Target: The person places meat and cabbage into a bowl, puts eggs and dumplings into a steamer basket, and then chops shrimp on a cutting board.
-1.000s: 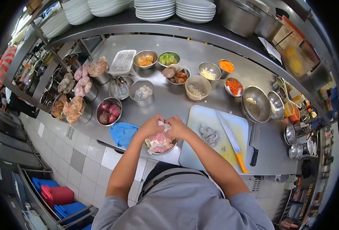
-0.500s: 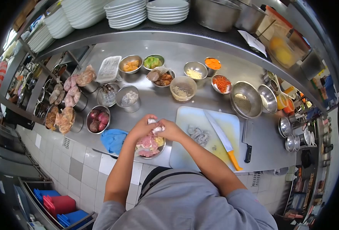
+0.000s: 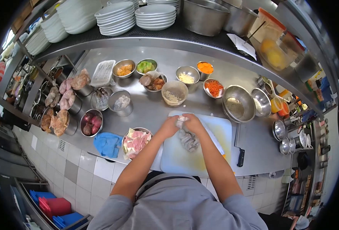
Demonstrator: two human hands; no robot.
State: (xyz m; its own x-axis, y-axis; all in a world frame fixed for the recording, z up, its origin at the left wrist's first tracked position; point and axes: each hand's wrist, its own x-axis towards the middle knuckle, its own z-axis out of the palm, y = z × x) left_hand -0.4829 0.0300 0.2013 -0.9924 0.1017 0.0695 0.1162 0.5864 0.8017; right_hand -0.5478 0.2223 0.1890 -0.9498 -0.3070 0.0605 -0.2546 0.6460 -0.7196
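Note:
My left hand (image 3: 170,125) and my right hand (image 3: 194,123) meet above the white cutting board (image 3: 173,157), together pinching a small pale piece of seafood (image 3: 181,119). Just below the hands a grey pile of peeled pieces (image 3: 188,141) lies on the board. A metal bowl of pink and white raw pieces (image 3: 136,140) stands to the left of the board, beside my left forearm. A knife with an orange handle lies on the board, mostly hidden behind my right arm.
A blue cloth (image 3: 107,143) lies left of the bowl. Small steel bowls of ingredients such as shredded carrot (image 3: 214,87) and red onions (image 3: 91,122) fill the counter behind. A cleaver (image 3: 239,143) lies right of the board. Plates (image 3: 154,16) are stacked on the shelf above.
Both hands moved right, from over the metal bowl of pink pieces to above the cutting board, still holding a small pale piece between them.

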